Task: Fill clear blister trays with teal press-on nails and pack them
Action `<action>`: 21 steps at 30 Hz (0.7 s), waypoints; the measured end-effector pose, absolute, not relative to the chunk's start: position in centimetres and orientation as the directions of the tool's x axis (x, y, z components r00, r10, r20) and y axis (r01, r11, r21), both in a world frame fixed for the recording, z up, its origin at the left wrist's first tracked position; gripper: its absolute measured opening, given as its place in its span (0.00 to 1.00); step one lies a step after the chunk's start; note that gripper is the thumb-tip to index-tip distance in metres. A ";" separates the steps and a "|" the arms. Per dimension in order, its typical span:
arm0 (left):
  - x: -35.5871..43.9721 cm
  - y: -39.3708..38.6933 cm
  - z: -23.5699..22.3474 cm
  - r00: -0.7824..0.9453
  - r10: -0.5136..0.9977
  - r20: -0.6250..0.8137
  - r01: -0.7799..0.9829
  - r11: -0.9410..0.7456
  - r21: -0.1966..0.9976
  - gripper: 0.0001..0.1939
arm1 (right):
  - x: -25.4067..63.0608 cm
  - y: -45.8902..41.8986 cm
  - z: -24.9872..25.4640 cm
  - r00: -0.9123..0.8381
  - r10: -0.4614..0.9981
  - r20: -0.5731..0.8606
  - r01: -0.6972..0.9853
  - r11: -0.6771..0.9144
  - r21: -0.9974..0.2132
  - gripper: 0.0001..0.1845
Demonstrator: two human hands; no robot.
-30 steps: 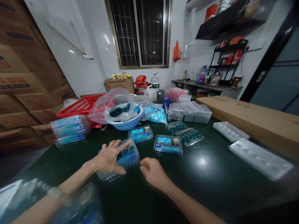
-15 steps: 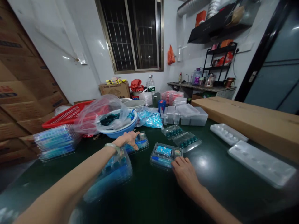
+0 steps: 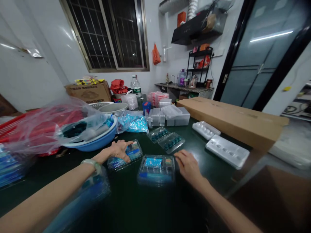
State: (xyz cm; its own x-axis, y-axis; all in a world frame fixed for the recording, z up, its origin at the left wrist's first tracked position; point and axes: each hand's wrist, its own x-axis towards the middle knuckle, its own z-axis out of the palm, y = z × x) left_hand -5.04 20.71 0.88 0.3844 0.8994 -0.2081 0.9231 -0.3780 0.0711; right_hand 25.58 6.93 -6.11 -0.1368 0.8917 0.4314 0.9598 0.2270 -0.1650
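My left hand (image 3: 120, 150) rests with spread fingers over a clear plastic blister tray (image 3: 126, 160) holding a long blue pen-like item. A pale bangle (image 3: 91, 164) circles that wrist. In front of me lies another clear tray (image 3: 155, 168), with a blue patterned packet (image 3: 153, 162), a small tan-and-green piece (image 3: 168, 161) and a blue pen-like item (image 3: 155, 176). My right hand (image 3: 187, 164) is just right of this tray, fingers loosely bent and seemingly holding nothing. Farther back are two clear shells (image 3: 171, 142) with dark green rounded pieces. A blurred tray stack (image 3: 80, 200) lies under my left forearm.
A blue basin (image 3: 97, 142) with dark green pieces and a plastic bag stands left, near a red basket (image 3: 12, 127). Behind are blue packets (image 3: 136, 123) and clear boxes (image 3: 178, 117). White molded trays (image 3: 228, 151) and a long carton (image 3: 233, 121) lie right.
The view has turned to the right. My right hand has moved from the near tray's lower right corner to beside its right edge. My left hand remains over its tray.
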 end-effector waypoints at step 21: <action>-2.1 17.5 2.6 0.417 0.904 -0.093 0.856 -0.356 0.374 0.54 | 32.0 9.9 -8.3 -0.315 0.859 0.404 0.945 0.243 0.220 0.10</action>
